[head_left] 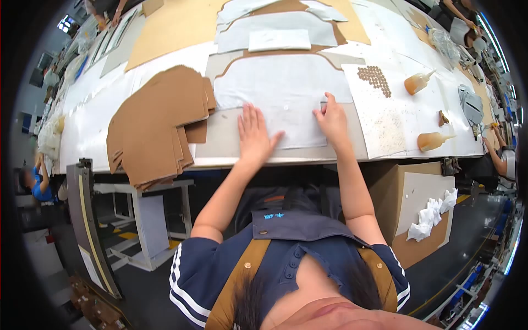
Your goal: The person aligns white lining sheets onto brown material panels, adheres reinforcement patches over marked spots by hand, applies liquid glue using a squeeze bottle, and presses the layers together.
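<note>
Near the front edge of the bench [82, 132], the white cloth [297, 129] lies under the open, flattened left hand [251, 133]; the right hand [333, 122] half-curls beside it, grip unclear. Better smooth creases outward, pressing lightly.

So, both bare arms reach forward, elbows a bit bent, left forearm angled toward 1 o'clock, right toward 11. The open bare left hand [253, 135] is palm-down, fingers nearly together and aimed at 12, thumb stuck out at 2. The bare right hand [334, 122] has thumb and index apart, pointing roughly 10 and 11; can't really see its other fingers.
</note>
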